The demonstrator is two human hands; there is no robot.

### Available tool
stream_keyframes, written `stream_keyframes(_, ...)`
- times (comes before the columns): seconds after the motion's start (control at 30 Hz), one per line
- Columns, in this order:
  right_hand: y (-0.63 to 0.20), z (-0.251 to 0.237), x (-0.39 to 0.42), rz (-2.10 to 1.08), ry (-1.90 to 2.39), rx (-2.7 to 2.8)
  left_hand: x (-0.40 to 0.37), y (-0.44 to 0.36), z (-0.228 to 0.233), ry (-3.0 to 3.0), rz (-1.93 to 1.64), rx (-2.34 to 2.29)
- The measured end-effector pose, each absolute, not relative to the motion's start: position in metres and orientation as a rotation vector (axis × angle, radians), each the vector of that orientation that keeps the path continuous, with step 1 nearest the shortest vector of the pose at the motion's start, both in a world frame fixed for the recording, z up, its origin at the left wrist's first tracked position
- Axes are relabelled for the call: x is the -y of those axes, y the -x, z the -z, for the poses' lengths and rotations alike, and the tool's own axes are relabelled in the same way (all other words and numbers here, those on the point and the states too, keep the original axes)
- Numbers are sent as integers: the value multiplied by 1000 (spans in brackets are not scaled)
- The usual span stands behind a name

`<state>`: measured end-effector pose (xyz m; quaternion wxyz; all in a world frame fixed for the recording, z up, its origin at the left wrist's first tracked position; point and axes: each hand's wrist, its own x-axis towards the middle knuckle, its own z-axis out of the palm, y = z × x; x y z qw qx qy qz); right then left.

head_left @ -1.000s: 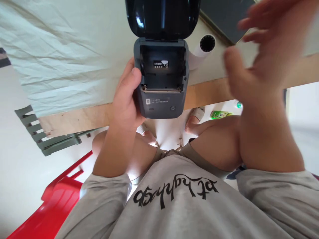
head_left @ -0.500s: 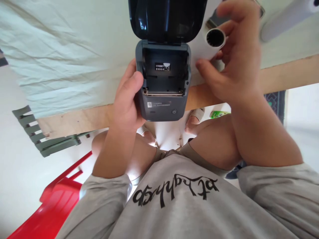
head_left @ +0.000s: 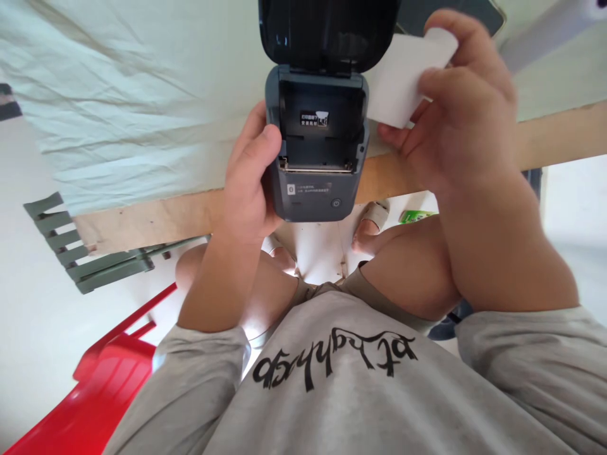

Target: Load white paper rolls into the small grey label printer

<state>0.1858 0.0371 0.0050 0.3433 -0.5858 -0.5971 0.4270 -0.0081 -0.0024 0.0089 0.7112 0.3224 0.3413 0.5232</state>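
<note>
Head camera view first: what is the left hand (head_left: pixel 251 174) doing?

"It grasps a small printer (head_left: pixel 315 207) by the side, at the printer's nine o'clock, thumb pressed on the casing."

"And where is the printer?"

"Straight out at twelve o'clock from the grey shirt (head_left: pixel 351 404), by the bare wooden edge of the table (head_left: pixel 152 224). I can't tell whether it touches the wood. Its lid (head_left: pixel 327 35) stands raised at twelve, so we see inside."

"The right hand (head_left: pixel 469 120)?"

"Pinching a white roll (head_left: pixel 396 79) between thumb and fingers, at the printer's two o'clock. Roll and printer are close; I can't tell whether they touch."

"Anything around them?"

"Between one and two, a dark flat thing (head_left: pixel 467 6), partly hidden. Farther off, toward two, a white tube (head_left: pixel 545 39) on the cloth (head_left: pixel 123 107). Down at four, a green packet (head_left: pixel 415 216); between seven and eight, a red chair (head_left: pixel 114 373)."
</note>
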Motion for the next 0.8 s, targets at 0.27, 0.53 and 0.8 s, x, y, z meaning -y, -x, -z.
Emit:
stream_keyframes(0.27,-184,-13,-32,-1473,1265,1093,2,7,-5,-712,-1221,-704)
stream_keyframes(0.53,-178,-21,-31,-1577,1248,798,2,8,1,-812,-1195,-743)
stream_keyframes(0.8,-179,-21,-32,-1594,1250,755,2,8,0,-809,-1192,-743)
